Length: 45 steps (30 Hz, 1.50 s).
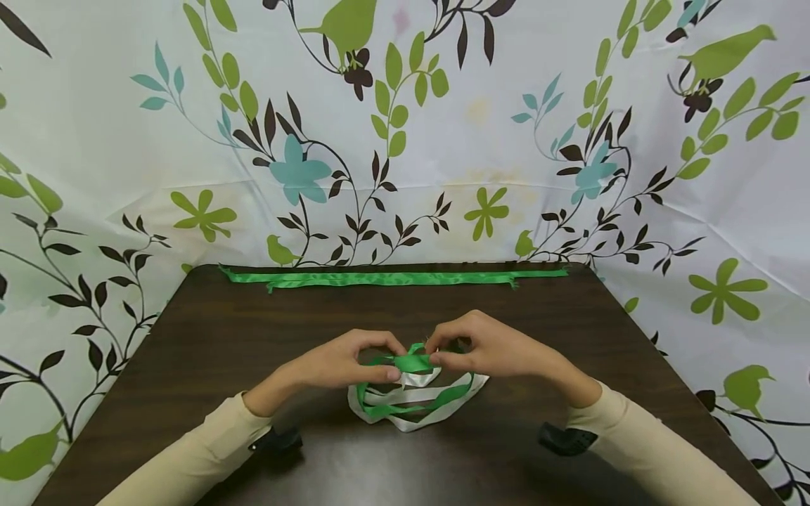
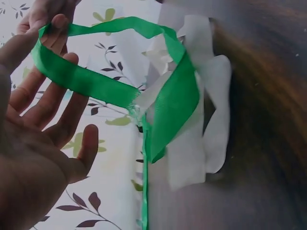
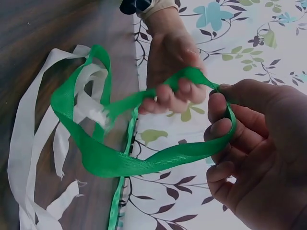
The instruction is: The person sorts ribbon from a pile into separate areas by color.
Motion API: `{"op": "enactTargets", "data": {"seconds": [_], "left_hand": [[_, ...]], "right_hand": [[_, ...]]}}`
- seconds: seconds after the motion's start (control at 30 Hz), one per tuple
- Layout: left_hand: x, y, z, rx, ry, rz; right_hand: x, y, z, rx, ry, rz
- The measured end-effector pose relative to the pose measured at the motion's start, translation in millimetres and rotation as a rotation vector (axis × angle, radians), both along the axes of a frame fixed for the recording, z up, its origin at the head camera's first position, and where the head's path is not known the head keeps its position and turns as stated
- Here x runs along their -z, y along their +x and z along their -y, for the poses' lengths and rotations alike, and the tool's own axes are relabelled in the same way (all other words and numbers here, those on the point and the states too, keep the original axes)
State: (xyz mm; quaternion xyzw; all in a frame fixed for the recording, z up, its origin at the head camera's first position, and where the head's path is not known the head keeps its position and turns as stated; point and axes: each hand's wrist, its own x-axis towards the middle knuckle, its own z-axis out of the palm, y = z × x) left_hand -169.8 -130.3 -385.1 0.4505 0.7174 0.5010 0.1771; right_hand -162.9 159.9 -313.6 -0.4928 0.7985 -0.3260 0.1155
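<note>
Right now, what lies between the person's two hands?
In the head view, green ribbon shows between the left hand and right hand, white ribbon just below it in the image.

Soft glare is cast on the near worktop; the wrist views are rendered dimmer and slightly blurred.

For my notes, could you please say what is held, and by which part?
Green ribbon: the right hand pinches its loop's bend; the left hand holds it nearby.

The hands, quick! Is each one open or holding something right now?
Left hand: holding the green ribbon.
Right hand: pinching the green ribbon.
</note>
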Motion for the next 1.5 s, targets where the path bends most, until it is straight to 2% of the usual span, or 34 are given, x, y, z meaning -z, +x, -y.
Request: {"op": "enactTargets", "data": {"seconds": [0.17,0.43,0.7,0.83,0.93,1.1,1.27,1.5], "left_hand": [[-6.2,2.9,8.2,-0.042,0.017,-0.004],[-29.7,-0.8,23.3,-0.042,0.074,-0.055],[-48.8,-10.6,47.3,-0.126,0.006,-0.11],[-51.6,-17.2,60.3,-0.148,0.001,-0.137],[-51.2,-23.7,69.1,-0.167,0.011,-0.138],[-49.0,-32.9,79.3,-0.179,0.025,-0.094],[-50.0,-36.0,86.9,-0.211,0.011,-0.078],[-56.5,-39.9,104.3,-0.268,0.074,-0.047]], "right_hand": [[-3.2,-1.9,-4.5,-0.004,-0.022,0.031],[-14.7,-0.2,-14.6,0.047,-0.035,0.15],[-24.8,-8.5,-26.3,0.086,-0.019,0.176],[-26.0,-11.5,-35.8,0.133,-0.039,0.225],[-25.9,-13.9,-45.1,0.182,-0.059,0.228],[-25.4,-16.8,-59.8,0.251,-0.066,0.211],[-23.4,-19.2,-68.3,0.28,-0.061,0.219],[-17.3,-24.2,-85.2,0.35,-0.043,0.208]]}}
